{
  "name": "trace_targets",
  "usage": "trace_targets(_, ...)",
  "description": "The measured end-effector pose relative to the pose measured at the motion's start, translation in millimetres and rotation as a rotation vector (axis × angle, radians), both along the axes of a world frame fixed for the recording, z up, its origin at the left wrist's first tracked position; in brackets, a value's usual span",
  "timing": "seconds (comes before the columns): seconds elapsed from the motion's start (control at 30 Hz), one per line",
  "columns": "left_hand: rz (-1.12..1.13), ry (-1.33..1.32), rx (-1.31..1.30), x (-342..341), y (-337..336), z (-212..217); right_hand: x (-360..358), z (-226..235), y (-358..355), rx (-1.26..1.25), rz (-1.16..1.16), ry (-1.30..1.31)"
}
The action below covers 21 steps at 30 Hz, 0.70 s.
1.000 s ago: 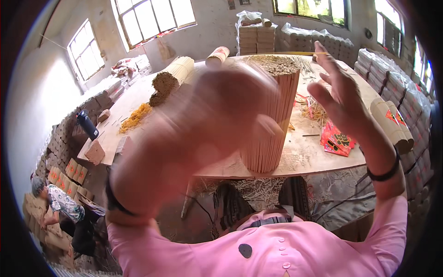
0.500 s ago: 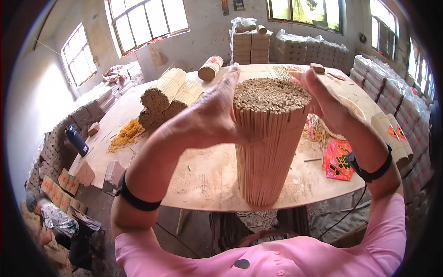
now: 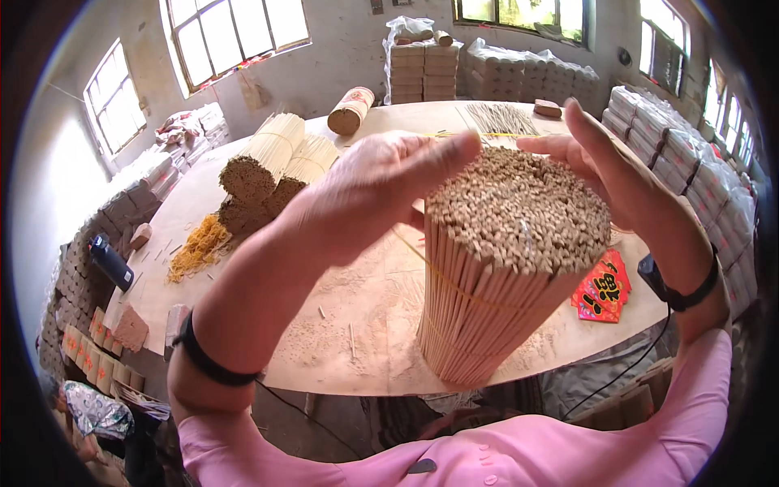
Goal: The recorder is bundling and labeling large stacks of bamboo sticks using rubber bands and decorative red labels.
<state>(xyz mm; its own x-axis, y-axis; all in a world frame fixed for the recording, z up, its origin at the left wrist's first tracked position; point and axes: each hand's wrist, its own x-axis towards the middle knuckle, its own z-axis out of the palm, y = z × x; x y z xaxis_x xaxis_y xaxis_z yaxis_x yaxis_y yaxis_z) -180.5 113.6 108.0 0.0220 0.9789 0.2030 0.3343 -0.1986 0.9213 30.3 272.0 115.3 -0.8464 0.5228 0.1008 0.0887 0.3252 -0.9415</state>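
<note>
Keep your left hand [image 3: 369, 191] and right hand [image 3: 604, 166], both open and cupped on the upright stick bundle [image 3: 499, 268], pressing evenly so the yellow band [image 3: 454, 284] holds.

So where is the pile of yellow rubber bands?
In the head view the pile of yellow rubber bands lies on the left side of the round wooden table, just beside the lying stick bundles, left of the left hand.

Yellow rubber bands [image 3: 197, 247], red packets [image 3: 602, 289]

Both hands — left hand [image 3: 377, 191], right hand [image 3: 613, 166] — cup an upright bundle of sticks [image 3: 503, 268] on the round table [image 3: 357, 325].
</note>
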Motion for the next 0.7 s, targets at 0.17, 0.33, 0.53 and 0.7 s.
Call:
trace_targets(0.17,0.298,-0.080,-0.218,-7.3,16.4,-8.7,-10.3,-6.6,19.9,-0.043,-0.104,-0.172)
trace_targets(0.33,0.475,-0.294,0.163,-23.9,12.1,-45.0,2.5,-44.0,30.2,-0.415,0.131,0.284)
trace_targets(0.53,0.294,-0.108,0.833,32.3,24.0,-178.7,-7.8,-197.1,-56.0,0.299,-0.198,0.655)
trace_targets(0.7,0.220,-0.172,0.267,43.2,-21.8,-257.5,28.3,-271.3,-71.5,0.035,-0.110,0.526)
